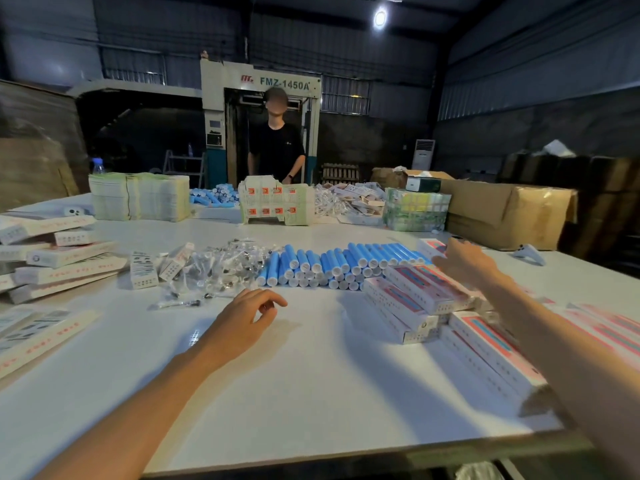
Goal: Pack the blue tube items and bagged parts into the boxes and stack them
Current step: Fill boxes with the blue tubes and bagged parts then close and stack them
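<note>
Over at the desk (311, 375), mid-pack
Hovering left hand (247, 320) loose and empty in front of bagged parts (221, 268); stretching right hand (464, 261), fingers out, nothing held, over pink boxes (415, 292) just beside blue tubes (346, 266) piled mid-desk.

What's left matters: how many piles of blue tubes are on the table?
2. The near pile lies mid-table beside the bagged parts; the far pile sits beside the flat-box stack, which may hide more.
</note>
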